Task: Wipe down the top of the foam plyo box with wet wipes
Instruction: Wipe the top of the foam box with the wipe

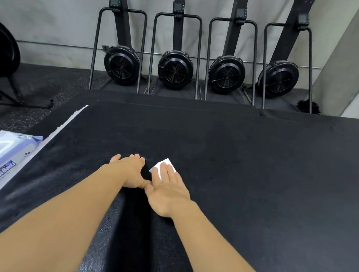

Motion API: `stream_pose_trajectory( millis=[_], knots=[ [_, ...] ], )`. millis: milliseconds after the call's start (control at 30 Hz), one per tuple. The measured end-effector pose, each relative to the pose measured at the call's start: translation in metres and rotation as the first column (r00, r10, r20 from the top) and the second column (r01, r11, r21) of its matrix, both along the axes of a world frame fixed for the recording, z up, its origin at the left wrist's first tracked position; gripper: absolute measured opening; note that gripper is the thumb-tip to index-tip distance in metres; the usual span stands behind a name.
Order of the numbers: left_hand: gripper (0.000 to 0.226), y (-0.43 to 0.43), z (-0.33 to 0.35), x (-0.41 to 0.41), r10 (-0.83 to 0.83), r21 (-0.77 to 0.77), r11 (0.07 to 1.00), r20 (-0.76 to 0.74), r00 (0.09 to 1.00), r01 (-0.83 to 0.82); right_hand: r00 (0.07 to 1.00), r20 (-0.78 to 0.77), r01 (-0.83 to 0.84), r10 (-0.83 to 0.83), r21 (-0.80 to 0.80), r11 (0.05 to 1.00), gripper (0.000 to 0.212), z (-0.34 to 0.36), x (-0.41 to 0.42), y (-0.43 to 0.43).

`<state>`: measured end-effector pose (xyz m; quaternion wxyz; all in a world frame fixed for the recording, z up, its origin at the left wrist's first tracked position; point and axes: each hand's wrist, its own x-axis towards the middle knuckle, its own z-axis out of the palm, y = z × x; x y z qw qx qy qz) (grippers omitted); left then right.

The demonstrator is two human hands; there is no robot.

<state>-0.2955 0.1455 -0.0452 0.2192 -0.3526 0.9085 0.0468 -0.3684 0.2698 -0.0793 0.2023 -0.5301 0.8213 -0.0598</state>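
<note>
The black foam plyo box [247, 163] fills most of the head view, its flat top stretching ahead of me. My right hand [167, 189] lies flat on that top with straight fingers pressing a folded white wet wipe [164, 163], whose far corner shows beyond the fingertips. My left hand [131, 170] rests palm down on the box just left of the right hand, thumbs nearly touching. A purple and white pack of wet wipes [0, 159] lies at the left, off the box's white-trimmed edge.
Several upright black rowing machines [174, 69] stand in racks along the grey wall beyond the box. Another black machine [1, 55] with a floor stand is at the far left on speckled rubber flooring. A second black mat section [319, 117] adjoins at the back right.
</note>
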Motion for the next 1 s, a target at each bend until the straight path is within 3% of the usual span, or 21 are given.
stream_pose_trajectory(
  millis=[100,233,400,533,733,900,1000],
  knots=[
    [0.096,-0.001,-0.001,0.001,-0.003,0.008,1.0,-0.003,1.0,0.003,0.999,0.023,-0.034,0.035,-0.054,0.998,0.056,0.004,-0.016,0.007],
    [0.099,-0.004,-0.004,0.003,0.019,0.05,0.999,-0.006,1.0,-0.018,0.995,0.009,0.101,-0.101,-0.147,0.984,0.041,0.009,-0.074,0.028],
    [0.099,-0.005,-0.004,0.001,0.019,0.055,0.998,0.008,1.0,-0.019,0.947,0.008,0.322,-0.322,-0.057,0.945,0.048,0.014,-0.149,0.055],
    [0.099,-0.005,-0.001,-0.002,0.021,0.052,0.998,0.021,1.0,-0.022,0.927,0.005,0.376,-0.376,0.018,0.927,0.057,0.01,-0.143,0.048],
    [0.09,0.011,0.0,0.005,0.011,-0.055,0.998,-0.004,1.0,-0.011,0.977,0.018,0.212,-0.212,0.011,0.977,0.062,0.009,-0.056,0.035],
    [0.058,0.033,-0.003,0.023,-0.032,-0.236,0.972,-0.174,0.984,-0.01,0.996,0.082,0.039,-0.039,0.006,0.999,0.062,0.009,0.019,0.031],
    [0.048,0.042,0.001,0.041,-0.006,-0.226,0.974,-0.155,0.988,-0.03,0.997,0.067,-0.034,0.037,-0.048,0.998,0.058,0.008,0.03,0.033]
  ],
)
